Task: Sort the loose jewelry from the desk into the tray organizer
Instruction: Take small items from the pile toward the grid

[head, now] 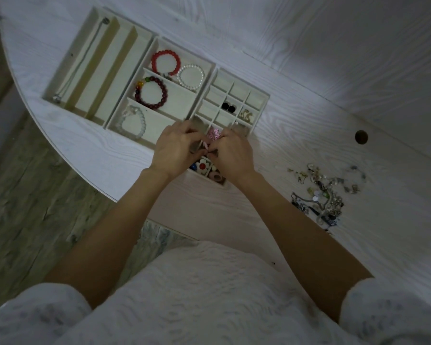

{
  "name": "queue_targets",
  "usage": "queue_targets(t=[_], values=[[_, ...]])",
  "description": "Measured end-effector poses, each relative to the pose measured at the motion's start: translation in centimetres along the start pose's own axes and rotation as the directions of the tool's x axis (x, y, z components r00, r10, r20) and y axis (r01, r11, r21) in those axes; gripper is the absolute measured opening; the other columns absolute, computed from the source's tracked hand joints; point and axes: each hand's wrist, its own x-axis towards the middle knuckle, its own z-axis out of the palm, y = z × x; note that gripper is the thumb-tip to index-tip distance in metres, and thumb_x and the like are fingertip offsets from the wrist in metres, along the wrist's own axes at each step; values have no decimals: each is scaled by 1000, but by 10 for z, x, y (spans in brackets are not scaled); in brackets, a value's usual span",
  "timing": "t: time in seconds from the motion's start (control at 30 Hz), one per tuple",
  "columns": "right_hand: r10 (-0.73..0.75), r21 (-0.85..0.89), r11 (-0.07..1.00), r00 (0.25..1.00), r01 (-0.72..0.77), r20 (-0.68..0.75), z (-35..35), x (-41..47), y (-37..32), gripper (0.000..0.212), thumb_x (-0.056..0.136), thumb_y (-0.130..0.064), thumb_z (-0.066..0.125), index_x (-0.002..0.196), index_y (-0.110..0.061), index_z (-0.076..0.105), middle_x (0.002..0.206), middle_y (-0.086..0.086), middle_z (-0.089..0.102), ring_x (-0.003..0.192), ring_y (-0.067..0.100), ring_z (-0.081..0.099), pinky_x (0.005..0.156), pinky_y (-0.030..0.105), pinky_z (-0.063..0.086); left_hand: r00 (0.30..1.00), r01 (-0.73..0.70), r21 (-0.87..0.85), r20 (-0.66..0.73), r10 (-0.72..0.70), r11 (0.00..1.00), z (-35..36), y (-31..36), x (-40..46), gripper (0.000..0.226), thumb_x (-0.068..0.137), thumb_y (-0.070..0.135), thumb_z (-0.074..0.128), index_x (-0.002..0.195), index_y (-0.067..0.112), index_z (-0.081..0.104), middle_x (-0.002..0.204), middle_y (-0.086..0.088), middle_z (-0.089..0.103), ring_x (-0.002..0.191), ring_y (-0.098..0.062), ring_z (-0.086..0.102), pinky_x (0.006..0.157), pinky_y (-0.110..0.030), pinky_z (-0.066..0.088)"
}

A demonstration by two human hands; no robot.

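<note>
A cream tray organizer lies on the white desk in three sections. My left hand and my right hand meet over the near cells of the small-cell section, fingertips pinched together on a small pink piece that is mostly hidden. Just beyond the fingers lies a pink flower earring. A white flower with a red centre sits in a cell below my hands. Loose jewelry lies heaped on the desk to the right.
The middle section holds a red bracelet, a pearl bracelet, a dark red bead bracelet and a clear bead bracelet. A thin necklace lies in the long left section. Black studs and gold earrings fill small cells. A cable hole is at right.
</note>
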Motion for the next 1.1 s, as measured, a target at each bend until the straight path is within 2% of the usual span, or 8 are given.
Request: queue_targets(t=[0.1,0.37,0.57,0.67,0.77,0.87,1.03,1.1], values=[[-23,8,1000,1000,23,9,-5,0,2,21,92,-25,55,99,-19,74,104,7,61,106,24,47,88,28,35,994,-111,53,-13,112,992,-6,-2,6,8,74,15,77,81,19,75,86,-8,60,76,-29,56,67,-28,33],[6,53,999,1000,-5,-26,-3,-1,5,23,91,-21,53,99,-15,74,103,9,63,107,24,48,84,28,36,961,-270,157,111,254,950,-14,-3,15,13,70,17,81,81,21,77,88,-7,62,77,-29,55,63,-30,34],[-6,-7,1000,997,6,81,-6,2,6,22,84,-29,60,96,-15,72,108,7,57,114,25,40,88,31,37,967,-250,199,89,237,948,-11,1,16,6,69,18,77,75,21,77,81,-7,60,73,-29,55,62,-29,33],[-33,-31,999,993,37,118,-11,1,7,22,88,-28,59,101,-16,71,113,7,54,116,25,38,88,31,36,972,-234,201,81,222,951,-10,1,16,10,66,17,82,74,20,77,79,-6,61,72,-29,55,64,-28,32],[-55,-40,998,997,57,53,-14,1,8,25,93,-29,54,106,-15,71,113,6,55,112,24,42,84,30,39,978,-211,196,54,204,958,-10,0,15,12,66,19,84,75,21,77,77,-2,63,71,-28,54,65,-27,28],[-57,-5,998,998,57,-8,-13,1,11,24,90,-28,58,105,-14,71,110,7,56,107,23,47,81,29,40,978,-209,186,42,205,960,-8,1,15,11,66,22,83,75,23,77,75,1,63,72,-27,54,65,-27,29],[-41,15,999,999,42,-25,-6,2,8,18,85,-26,65,97,-14,72,107,6,54,103,23,49,72,27,40,965,-261,191,79,251,946,-7,2,13,6,68,17,81,73,19,77,76,-3,64,75,-29,57,65,-30,39],[-47,8,999,999,47,-16,-7,3,8,17,87,-26,63,98,-17,73,107,5,54,105,23,48,73,28,42,962,-271,178,63,264,946,-6,0,9,6,73,16,73,77,18,77,78,-4,63,76,-29,56,66,-30,33]])
